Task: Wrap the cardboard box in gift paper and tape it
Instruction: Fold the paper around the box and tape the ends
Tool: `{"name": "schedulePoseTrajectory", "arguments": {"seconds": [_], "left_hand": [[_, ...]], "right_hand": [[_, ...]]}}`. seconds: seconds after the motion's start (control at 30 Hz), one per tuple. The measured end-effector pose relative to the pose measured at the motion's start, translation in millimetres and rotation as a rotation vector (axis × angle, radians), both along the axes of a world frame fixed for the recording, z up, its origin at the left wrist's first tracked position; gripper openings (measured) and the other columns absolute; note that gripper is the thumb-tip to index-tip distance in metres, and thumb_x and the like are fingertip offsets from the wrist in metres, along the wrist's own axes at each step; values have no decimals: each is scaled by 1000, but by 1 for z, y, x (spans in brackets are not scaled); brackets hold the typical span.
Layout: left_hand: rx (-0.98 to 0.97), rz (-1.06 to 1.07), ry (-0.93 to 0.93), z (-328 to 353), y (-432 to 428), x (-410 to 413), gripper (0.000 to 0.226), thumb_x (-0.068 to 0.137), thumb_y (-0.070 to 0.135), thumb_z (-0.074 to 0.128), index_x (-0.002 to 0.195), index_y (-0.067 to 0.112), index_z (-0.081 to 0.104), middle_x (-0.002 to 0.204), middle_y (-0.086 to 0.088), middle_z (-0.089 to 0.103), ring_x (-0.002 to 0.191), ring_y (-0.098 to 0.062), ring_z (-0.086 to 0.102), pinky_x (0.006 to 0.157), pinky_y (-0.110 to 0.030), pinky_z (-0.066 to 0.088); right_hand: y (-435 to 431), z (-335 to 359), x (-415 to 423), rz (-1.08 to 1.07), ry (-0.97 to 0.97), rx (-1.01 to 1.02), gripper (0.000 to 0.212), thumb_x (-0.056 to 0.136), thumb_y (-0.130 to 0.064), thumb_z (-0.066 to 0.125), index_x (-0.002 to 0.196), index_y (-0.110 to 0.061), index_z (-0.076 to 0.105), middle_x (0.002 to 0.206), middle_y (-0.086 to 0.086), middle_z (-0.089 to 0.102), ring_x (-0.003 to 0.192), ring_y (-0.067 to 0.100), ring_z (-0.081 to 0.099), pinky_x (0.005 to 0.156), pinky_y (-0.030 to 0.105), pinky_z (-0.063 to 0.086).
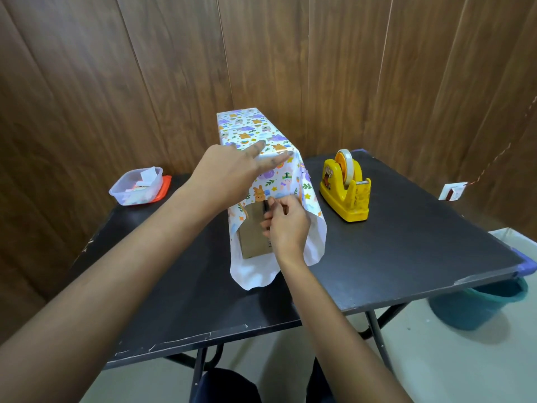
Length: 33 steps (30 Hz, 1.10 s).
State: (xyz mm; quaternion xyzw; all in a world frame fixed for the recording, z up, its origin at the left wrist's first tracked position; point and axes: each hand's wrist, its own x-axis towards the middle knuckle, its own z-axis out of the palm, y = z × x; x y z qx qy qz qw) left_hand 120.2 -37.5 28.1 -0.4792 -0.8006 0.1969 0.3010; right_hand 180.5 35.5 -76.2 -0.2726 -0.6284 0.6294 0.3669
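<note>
Cardboard box [252, 237] end bare, patterned gift paper [250, 126] draped over top

Box [254, 231] mid-table [406, 257], tape dispenser [345, 190] right, container [136, 186] left

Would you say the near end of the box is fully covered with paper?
No, the box shows bare at its near end, below the paper the right hand pinches.

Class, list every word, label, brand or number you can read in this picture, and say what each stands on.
Nothing can be read outright.
On the cardboard box: dark print near its lower edge, by the right hand, too small and partly hidden.
On the tape dispenser: a sticker, too blurred to read.
On the gift paper: cartoon drawings, no words visible.
</note>
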Motion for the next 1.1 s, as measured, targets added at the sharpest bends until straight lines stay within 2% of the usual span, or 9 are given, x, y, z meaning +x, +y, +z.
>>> {"name": "schedulePoseTrajectory", "arguments": {"seconds": [0.1,0.33,0.53,0.63,0.73,0.83,0.93,1.03,1.1], "left_hand": [[2,-1,3,0,-1,0,83,95,16,43,139,52,-17,157,0,17,100,-27,62,43,-25,20],[-3,1,13,0,0,-1,82,95,18,45,140,52,-15,156,-1,18,103,-28,61,43,-25,19],[10,-6,0,0,-2,-2,82,94,16,46,141,52,-10,155,-1,21,101,-29,61,43,-24,19],[10,-19,5,0,-2,-2,84,94,16,46,140,52,-14,155,0,21,103,-29,61,43,-24,19],[-3,-11,20,0,-2,-1,84,95,18,46,140,51,-16,156,0,18,109,-31,59,43,-23,20],[-5,-4,10,1,-2,0,83,94,17,46,141,51,-14,156,0,18,103,-29,61,43,-24,20],[13,0,11,2,-2,-1,83,94,17,46,141,51,-13,156,2,19,104,-28,60,44,-23,20],[78,-5,-18,-1,-3,-2,86,91,19,50,143,48,-12,155,8,22,109,-27,59,48,-24,26],[178,3,-71,-2,-7,-1,85,89,18,54,145,46,-4,152,13,27,110,-25,58,55,-26,32]], "right_hand": [[1,0,-5,-15,-9,-51,29,95,-22,51,66,-20,50,54,-4,55,51,15,54,67,48,54],[1,-2,-8,13,-22,-172,28,93,-35,55,71,-17,54,50,0,59,32,11,51,71,47,56],[6,-9,1,-39,-44,-234,43,81,-39,69,63,-5,50,50,8,58,29,14,46,39,17,41],[7,-13,6,-14,-66,-216,39,82,-35,69,68,-5,48,50,10,59,26,15,45,37,17,40],[7,-6,7,31,-53,-263,34,84,-30,68,67,-8,49,49,7,58,25,13,44,43,26,43],[11,-1,8,60,-92,-321,22,90,-16,61,69,-11,56,56,10,59,26,13,42,35,21,42],[8,3,17,175,-116,-437,31,93,-4,51,64,-11,44,68,15,61,40,22,44,35,20,36],[-7,24,45,481,-127,-262,31,92,-10,58,65,-8,42,63,14,60,32,15,47,38,18,43],[-8,47,65,530,19,-124,25,90,-9,58,66,-6,51,64,9,63,33,13,49,40,19,44]]}}
